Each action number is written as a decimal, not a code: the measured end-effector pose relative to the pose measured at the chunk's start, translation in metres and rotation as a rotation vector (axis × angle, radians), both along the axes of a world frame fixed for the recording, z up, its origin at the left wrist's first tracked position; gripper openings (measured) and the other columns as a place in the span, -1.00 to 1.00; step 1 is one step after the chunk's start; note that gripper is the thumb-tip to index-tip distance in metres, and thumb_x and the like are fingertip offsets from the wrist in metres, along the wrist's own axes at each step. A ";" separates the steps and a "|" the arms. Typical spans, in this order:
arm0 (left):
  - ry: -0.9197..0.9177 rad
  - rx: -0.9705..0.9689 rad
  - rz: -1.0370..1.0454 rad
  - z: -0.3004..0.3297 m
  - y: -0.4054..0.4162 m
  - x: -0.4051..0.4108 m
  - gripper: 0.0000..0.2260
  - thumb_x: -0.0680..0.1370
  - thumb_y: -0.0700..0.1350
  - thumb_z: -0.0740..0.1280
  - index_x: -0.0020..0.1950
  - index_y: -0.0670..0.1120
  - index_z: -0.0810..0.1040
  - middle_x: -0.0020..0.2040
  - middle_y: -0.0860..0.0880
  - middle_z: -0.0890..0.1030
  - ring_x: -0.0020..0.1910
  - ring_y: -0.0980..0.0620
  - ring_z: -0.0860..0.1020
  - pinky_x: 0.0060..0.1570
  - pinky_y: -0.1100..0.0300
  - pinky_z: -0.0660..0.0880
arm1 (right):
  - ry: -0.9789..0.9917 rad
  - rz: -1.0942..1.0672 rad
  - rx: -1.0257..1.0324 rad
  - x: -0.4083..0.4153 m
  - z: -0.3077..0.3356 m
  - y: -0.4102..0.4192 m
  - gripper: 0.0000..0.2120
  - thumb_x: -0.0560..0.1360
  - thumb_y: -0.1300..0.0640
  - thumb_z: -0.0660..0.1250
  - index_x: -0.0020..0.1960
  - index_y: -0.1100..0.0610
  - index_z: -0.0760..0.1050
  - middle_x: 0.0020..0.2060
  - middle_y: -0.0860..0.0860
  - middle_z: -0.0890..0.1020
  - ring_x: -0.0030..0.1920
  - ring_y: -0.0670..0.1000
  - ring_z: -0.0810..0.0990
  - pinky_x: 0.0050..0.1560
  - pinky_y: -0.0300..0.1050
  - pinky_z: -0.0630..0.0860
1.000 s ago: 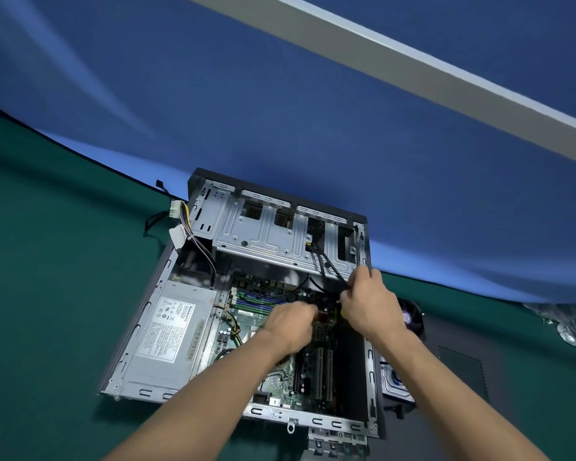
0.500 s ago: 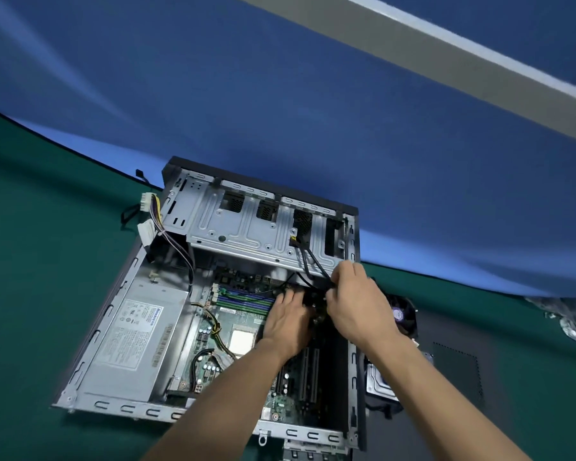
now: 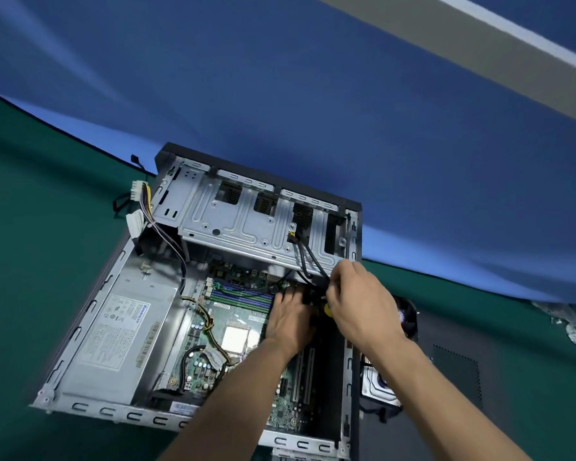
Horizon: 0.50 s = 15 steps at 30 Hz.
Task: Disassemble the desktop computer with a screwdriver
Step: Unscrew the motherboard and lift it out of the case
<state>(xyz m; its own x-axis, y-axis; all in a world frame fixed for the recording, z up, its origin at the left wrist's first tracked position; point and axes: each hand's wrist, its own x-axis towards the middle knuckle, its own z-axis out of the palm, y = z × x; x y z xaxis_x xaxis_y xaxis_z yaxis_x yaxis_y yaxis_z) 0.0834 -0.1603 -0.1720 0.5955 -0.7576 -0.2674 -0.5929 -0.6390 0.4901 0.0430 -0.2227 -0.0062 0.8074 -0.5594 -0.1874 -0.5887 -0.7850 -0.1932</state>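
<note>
- The desktop computer (image 3: 193, 294) lay on its side on the green table cover (image 3: 40, 247), side panel off and interior exposed.
- The silver power supply (image 3: 120, 341) sat in the left part of the case; the motherboard (image 3: 233, 331) lay right of it, and the metal drive cage (image 3: 246, 224) spanned the far end.
- Both of the person's hands were inside the case, close together, just below the right end of the drive cage.
- The left hand (image 3: 288, 319) lay palm down over the motherboard, fingertips at a black connector; whether it gripped anything could not be told.
- The right hand (image 3: 359, 307) had its fingers curled, pinching the black cables (image 3: 308, 257) that ran down from the drive cage.
- A yellow bit (image 3: 328, 309) showed under the right hand, possibly the screwdriver handle; not enough was visible to confirm.
- A loose fan (image 3: 406, 316) and a removed drive (image 3: 378, 384) lay on a dark panel (image 3: 453, 377) just right of the case.
</note>
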 end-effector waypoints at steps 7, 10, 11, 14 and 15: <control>0.021 -0.039 0.009 0.002 0.002 0.002 -0.77 0.49 -0.10 0.27 0.12 -0.02 0.58 0.16 -0.09 0.45 0.24 -0.11 0.34 0.36 -0.01 0.09 | 0.104 0.002 0.008 0.001 0.001 0.005 -0.81 0.55 0.06 0.18 0.10 0.11 0.28 0.08 0.07 0.43 -0.02 0.18 0.49 -0.19 -0.07 0.31; 0.031 -0.064 0.008 0.004 0.004 0.002 -0.75 0.49 -0.11 0.26 0.15 -0.02 0.56 0.19 -0.09 0.44 0.27 -0.11 0.31 0.38 -0.01 0.07 | 0.067 0.006 0.036 0.001 0.001 0.007 -0.79 0.52 0.03 0.25 0.07 0.06 0.29 0.04 0.00 0.37 0.03 0.11 0.43 -0.12 -0.09 0.33; 0.036 -0.057 0.004 0.004 0.005 0.003 -0.76 0.50 -0.11 0.26 0.15 -0.03 0.56 0.20 -0.09 0.44 0.28 -0.11 0.31 0.38 -0.01 0.06 | 0.059 0.001 0.001 0.000 0.001 0.008 -0.81 0.55 -0.03 0.21 0.04 0.06 0.28 0.00 -0.02 0.37 -0.02 0.10 0.44 -0.17 -0.09 0.31; 0.012 -0.032 -0.015 0.006 0.006 0.003 -0.80 0.51 -0.12 0.26 0.11 -0.05 0.57 0.19 -0.10 0.44 0.25 -0.11 0.32 0.37 0.00 0.08 | 0.043 0.009 -0.026 0.001 -0.001 0.009 -0.87 0.56 0.05 0.17 0.05 0.07 0.29 0.03 0.01 0.40 -0.11 0.08 0.40 -0.22 -0.11 0.26; 0.015 -0.035 -0.008 0.007 0.006 0.002 -0.78 0.51 -0.13 0.26 0.13 -0.06 0.55 0.20 -0.10 0.43 0.26 -0.11 0.32 0.38 0.01 0.06 | 0.043 0.004 0.010 0.001 -0.001 0.009 -0.84 0.52 0.09 0.21 0.06 0.06 0.29 0.06 0.01 0.39 -0.08 0.07 0.38 -0.20 -0.11 0.27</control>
<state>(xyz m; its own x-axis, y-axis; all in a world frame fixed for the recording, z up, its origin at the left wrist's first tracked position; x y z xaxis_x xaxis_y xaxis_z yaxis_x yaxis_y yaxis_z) 0.0859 -0.1544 -0.1651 0.5856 -0.7712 -0.2495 -0.5903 -0.6167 0.5208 0.0443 -0.2136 -0.0068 0.8010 -0.5539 -0.2272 -0.5931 -0.7857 -0.1757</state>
